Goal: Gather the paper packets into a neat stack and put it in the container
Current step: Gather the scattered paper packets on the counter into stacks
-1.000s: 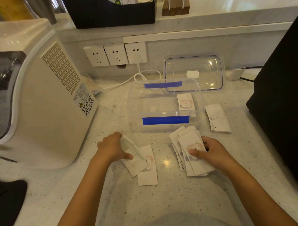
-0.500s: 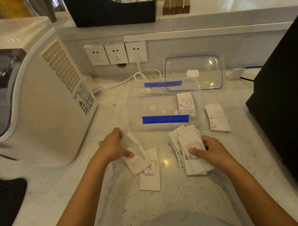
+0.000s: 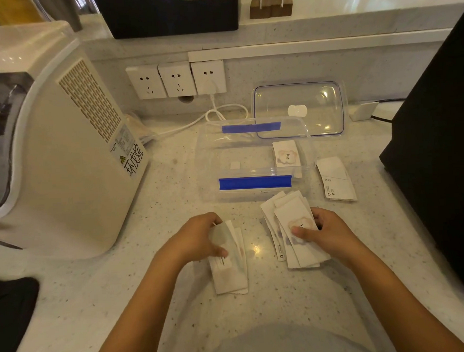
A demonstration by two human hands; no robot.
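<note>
White paper packets lie on the speckled counter in front of a clear plastic container (image 3: 255, 186) marked with blue tape. My left hand (image 3: 199, 237) grips a small bunch of packets (image 3: 229, 271), its lower end resting on the counter. My right hand (image 3: 326, 234) holds a fanned pile of several packets (image 3: 288, 213), thumb pressed on the top one. One packet (image 3: 287, 153) lies inside the container at its right end. Two more packets (image 3: 336, 178) lie on the counter to the container's right.
The container's clear lid (image 3: 299, 109) leans behind it by the wall. A large white appliance (image 3: 65, 156) stands at left, a black box (image 3: 436, 140) at right. Wall sockets (image 3: 176, 78) and a white cable (image 3: 217, 115) are behind. The counter edge runs close to my body.
My left hand has drawn its loose packets together over the one lying flat, forming one bunch turned more upright. My right hand has stayed on its fanned pile.
</note>
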